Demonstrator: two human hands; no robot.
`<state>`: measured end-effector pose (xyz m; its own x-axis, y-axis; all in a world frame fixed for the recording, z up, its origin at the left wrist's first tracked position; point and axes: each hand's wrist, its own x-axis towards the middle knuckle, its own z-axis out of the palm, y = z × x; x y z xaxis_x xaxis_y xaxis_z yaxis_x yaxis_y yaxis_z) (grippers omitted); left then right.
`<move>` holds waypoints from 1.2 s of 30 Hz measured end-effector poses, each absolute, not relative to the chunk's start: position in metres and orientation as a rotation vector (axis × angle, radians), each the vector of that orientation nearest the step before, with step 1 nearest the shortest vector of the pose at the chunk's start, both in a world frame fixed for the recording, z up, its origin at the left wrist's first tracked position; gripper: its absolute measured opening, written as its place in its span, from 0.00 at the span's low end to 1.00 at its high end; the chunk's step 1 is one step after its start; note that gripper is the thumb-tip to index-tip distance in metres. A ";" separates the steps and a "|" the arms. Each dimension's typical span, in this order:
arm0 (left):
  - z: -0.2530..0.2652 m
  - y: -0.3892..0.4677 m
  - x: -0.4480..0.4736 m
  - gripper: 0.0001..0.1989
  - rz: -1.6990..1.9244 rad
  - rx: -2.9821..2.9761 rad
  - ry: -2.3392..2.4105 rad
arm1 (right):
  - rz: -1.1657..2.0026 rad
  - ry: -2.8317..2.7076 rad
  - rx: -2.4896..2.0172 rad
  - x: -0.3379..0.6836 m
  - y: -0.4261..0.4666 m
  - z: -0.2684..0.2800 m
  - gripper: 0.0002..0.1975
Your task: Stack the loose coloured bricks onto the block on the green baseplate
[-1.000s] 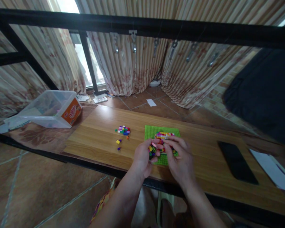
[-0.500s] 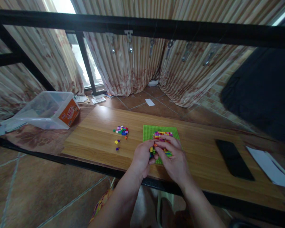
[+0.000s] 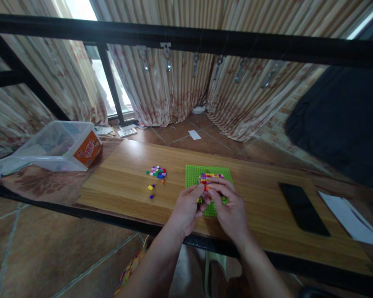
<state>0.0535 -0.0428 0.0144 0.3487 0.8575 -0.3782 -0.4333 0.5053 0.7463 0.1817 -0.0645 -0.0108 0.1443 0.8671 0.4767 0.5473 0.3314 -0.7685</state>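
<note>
Both hands meet over the near part of a green baseplate (image 3: 192, 174). My left hand (image 3: 186, 207) is closed on a few small toy bricks (image 3: 199, 200), yellow and green ones showing between the fingers. An orange toy brick (image 3: 207, 188) sits between the two hands, pinched by the fingertips of my right hand (image 3: 231, 207). Whether it touches the bricks in my left hand is hidden. Behind the fingers, rows of coloured bricks (image 3: 209, 176) stand on the baseplate, pink, yellow and red among them. My right hand covers part of these rows.
Left of the baseplate lies a pile of small bricks (image 3: 158, 171), with several loose ones nearer me. A black phone-like slab (image 3: 303, 209) and white paper (image 3: 348, 215) lie on the right. A clear plastic bin (image 3: 65, 161) stands far left. A dark rail (image 3: 186, 35) crosses above.
The fingers have shifted around the held bricks. The orange brick shows more plainly between the fingertips, and less of the yellow and green bricks is visible. The whole view has moved slightly.
</note>
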 end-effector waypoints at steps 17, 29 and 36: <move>0.019 -0.044 0.050 0.15 0.878 0.495 0.758 | 0.747 -1.141 -1.227 0.191 -0.072 0.008 0.06; 0.014 -0.037 0.047 0.09 1.008 0.432 0.894 | 0.676 -1.112 -1.408 0.197 -0.066 -0.002 0.12; 0.015 -0.038 0.046 0.09 1.020 0.434 0.892 | 0.425 -1.411 -1.523 0.204 -0.068 -0.010 0.15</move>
<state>0.0462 -0.0379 0.0154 0.2268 0.8721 -0.4335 -0.5458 0.4824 0.6851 0.2040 -0.0683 -0.0103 0.2640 0.8993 0.3488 0.5567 0.1532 -0.8165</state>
